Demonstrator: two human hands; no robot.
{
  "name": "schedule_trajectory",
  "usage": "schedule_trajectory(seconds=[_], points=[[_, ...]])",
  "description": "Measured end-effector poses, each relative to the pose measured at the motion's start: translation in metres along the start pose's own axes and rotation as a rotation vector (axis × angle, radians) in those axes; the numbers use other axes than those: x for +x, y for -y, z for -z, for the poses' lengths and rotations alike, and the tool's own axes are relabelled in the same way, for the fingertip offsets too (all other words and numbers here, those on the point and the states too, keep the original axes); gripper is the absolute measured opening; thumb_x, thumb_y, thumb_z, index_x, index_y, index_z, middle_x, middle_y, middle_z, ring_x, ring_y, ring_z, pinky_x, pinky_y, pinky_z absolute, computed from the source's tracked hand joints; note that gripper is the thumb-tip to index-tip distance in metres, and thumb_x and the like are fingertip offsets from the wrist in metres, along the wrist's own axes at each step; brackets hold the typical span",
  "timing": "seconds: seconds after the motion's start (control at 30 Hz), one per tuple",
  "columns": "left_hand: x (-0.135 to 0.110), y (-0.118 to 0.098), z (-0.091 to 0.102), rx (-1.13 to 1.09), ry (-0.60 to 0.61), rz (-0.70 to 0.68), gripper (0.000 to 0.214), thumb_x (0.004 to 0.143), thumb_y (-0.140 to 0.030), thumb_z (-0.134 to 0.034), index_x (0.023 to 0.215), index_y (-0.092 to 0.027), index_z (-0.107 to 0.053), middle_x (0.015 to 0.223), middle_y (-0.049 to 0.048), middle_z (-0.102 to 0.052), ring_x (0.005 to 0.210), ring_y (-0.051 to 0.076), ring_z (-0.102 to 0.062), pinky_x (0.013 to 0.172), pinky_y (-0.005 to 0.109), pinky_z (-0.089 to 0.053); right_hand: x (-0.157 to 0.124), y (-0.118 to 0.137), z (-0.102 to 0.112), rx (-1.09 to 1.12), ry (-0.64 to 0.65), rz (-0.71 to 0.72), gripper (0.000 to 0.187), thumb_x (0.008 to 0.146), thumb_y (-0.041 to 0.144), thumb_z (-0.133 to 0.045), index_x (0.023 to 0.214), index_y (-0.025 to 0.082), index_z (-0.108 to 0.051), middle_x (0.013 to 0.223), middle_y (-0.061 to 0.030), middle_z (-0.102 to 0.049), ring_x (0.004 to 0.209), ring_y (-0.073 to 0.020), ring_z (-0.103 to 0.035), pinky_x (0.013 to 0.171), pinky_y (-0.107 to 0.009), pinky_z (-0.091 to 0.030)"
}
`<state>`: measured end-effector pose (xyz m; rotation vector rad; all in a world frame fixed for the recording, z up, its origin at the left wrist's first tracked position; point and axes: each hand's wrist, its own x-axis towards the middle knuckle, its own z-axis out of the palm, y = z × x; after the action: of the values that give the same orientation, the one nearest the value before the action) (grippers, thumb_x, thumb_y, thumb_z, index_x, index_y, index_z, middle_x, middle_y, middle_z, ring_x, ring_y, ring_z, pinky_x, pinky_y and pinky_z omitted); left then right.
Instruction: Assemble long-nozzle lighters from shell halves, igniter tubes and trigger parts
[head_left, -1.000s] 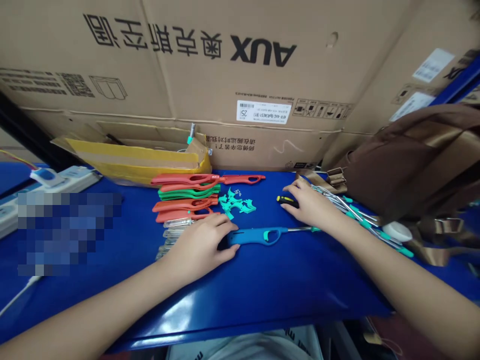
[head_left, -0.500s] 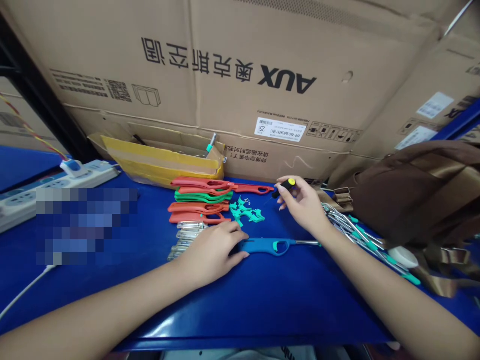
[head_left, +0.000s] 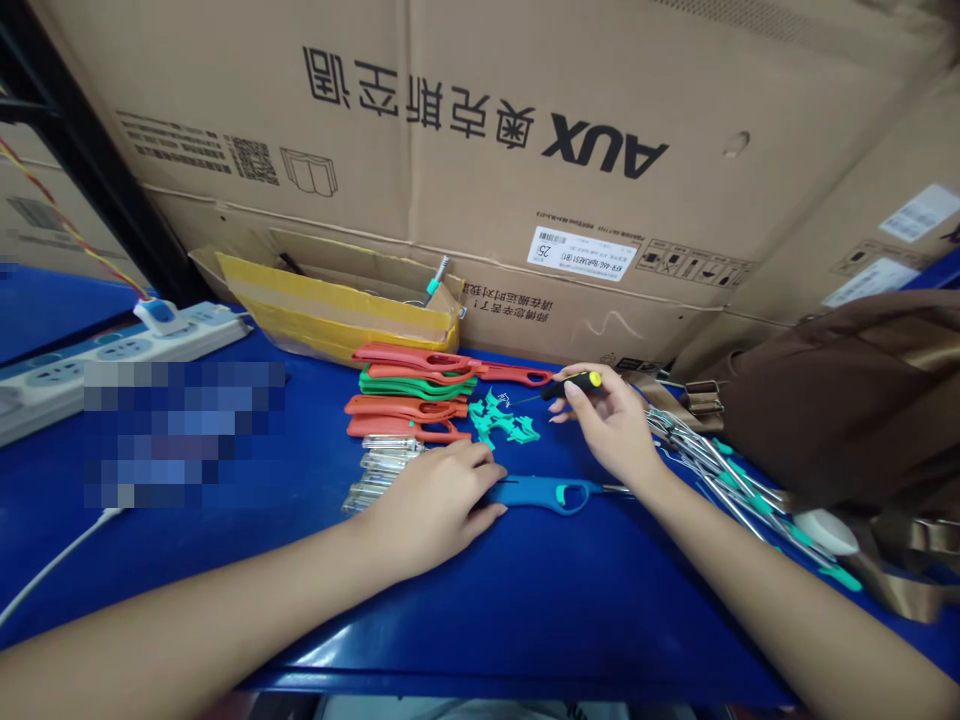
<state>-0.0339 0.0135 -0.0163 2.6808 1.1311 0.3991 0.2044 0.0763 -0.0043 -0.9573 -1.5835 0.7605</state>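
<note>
A blue long-nosed lighter (head_left: 544, 493) lies flat on the blue table, and my left hand (head_left: 450, 495) is closed around its left end. My right hand (head_left: 611, 415) grips a small screwdriver (head_left: 570, 386) with a black handle and yellow end cap. Its thin shaft points left, over a pile of teal plastic parts (head_left: 510, 425). Red lighter shells (head_left: 409, 407) and green shells (head_left: 416, 383) lie in a row behind my left hand. Clear lighter reservoirs (head_left: 382, 470) lie partly hidden by that hand.
An open cardboard box (head_left: 337, 318) with yellow tape stands at the back. Metal lighter tubes with teal ends (head_left: 727, 475) lie at right beside a brown bag (head_left: 832, 400). A white power strip (head_left: 120, 350) is at left. Large cartons (head_left: 450, 200) form the back wall.
My right hand has shifted slightly, bringing the screwdriver's shaft left over the teal parts. My left hand stays on the blue lighter. The whole view has shifted a little.
</note>
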Motion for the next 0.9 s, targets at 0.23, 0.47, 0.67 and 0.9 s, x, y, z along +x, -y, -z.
schedule_trajectory(seconds=[0.23,0.47,0.67,0.9], points=[[0.0,-0.002,0.0,-0.022,0.012,0.005,0.032,0.098,-0.035,-0.058,0.124,-0.018,-0.067,0.11,0.0093,-0.067,0.101,0.029,-0.066,0.088,0.046,-0.058,-0.003,0.014,0.011,0.018,-0.109,0.042,0.03,0.09,0.046,-0.071,0.107,0.023,-0.061,0.104,-0.0033,-0.069,0.066,-0.0112,-0.068,0.061,-0.028,-0.066],[0.0,-0.003,-0.004,-0.072,-0.019,-0.009,0.039,0.099,-0.037,-0.057,0.132,-0.017,-0.064,0.116,0.011,-0.066,0.108,0.03,-0.061,0.094,0.048,-0.054,-0.02,0.027,0.03,0.151,-0.299,-0.019,0.026,0.09,0.042,-0.073,0.105,0.024,-0.064,0.103,-0.0029,-0.072,0.068,-0.0119,-0.07,0.063,-0.028,-0.065],[0.004,-0.006,-0.001,-0.462,-0.126,0.118,0.031,0.096,-0.034,-0.061,0.122,-0.021,-0.07,0.114,0.0074,-0.069,0.106,0.024,-0.062,0.095,0.04,-0.05,-0.032,0.015,0.03,0.425,-0.345,-0.191,0.027,0.083,0.044,-0.078,0.095,0.021,-0.066,0.092,-0.0028,-0.075,0.063,-0.0097,-0.065,0.06,-0.023,-0.06],[0.011,-0.017,0.01,-1.228,0.043,0.505,0.031,0.091,-0.045,-0.066,0.102,-0.018,-0.077,0.093,0.0046,-0.077,0.082,0.014,-0.066,0.069,0.023,-0.049,-0.04,0.014,0.026,0.649,-0.225,-0.382,0.023,0.082,0.04,-0.078,0.092,0.021,-0.068,0.088,-0.0015,-0.074,0.058,-0.0084,-0.061,0.055,-0.02,-0.056]])
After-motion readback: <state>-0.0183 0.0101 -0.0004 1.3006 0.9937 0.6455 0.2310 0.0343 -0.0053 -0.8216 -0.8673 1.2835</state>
